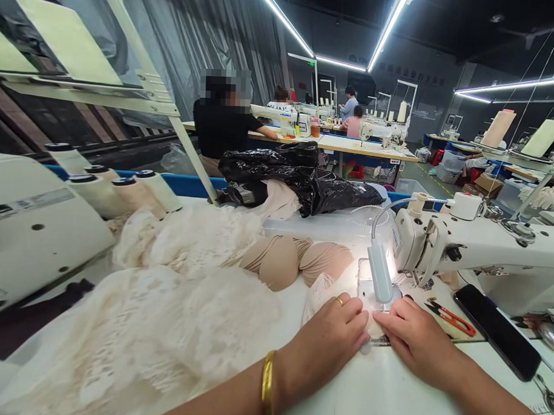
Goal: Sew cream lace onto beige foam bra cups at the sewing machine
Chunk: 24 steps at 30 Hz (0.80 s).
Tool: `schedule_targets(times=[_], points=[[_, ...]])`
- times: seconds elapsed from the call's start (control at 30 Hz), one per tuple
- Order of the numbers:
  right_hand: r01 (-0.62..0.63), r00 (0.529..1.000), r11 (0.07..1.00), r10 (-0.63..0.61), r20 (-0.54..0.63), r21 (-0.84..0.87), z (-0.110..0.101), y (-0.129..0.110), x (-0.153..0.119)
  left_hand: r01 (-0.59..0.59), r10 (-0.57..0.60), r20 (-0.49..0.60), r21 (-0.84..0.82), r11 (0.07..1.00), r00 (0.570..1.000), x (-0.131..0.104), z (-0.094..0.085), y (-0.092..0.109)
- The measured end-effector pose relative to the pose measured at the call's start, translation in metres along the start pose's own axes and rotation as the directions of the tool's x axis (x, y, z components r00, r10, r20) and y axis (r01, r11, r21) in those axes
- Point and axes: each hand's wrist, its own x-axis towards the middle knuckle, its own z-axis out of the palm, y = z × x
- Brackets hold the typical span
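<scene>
Forearms [229, 390], then left hand [324, 339] and right hand [420, 342], fingers [357, 324] narrowed onto pale fabric [377, 328].

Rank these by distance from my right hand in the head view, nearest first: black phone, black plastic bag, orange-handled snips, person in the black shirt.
From the right hand:
1. Orange-handled snips: just to its right.
2. Black phone: farther right.
3. Black plastic bag: ahead, to the left.
4. Person in the black shirt: beyond the bag.
</scene>
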Motion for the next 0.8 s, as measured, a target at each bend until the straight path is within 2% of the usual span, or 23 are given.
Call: schedule_targets(times=[0.13,0.3,0.63,0.8], points=[[0.001,1.0,1.0,-0.001,-0.015,0.007,0.001,-0.001,0.001,0.004,-0.007,-0.054,-0.054,0.999,0.999,-0.002,0.002,-0.001],[0.0,0.999,1.0,0.0,-0.047,-0.006,0.003,-0.001,0.0,-0.026,0.022,-0.036,-0.113,0.993,0.999,0.003,0.005,-0.009],[-0.026,0.991,0.994,0.011,-0.135,-0.11,0.006,0.004,-0.001,-0.154,0.158,-0.001,-0.227,0.962,0.987,0.027,0.016,-0.041],[-0.09,0.989,0.986,0.071,-0.133,-0.142,0.007,0.008,0.0,-0.159,0.169,0.009,-0.302,0.94,0.986,0.041,0.015,-0.048]])
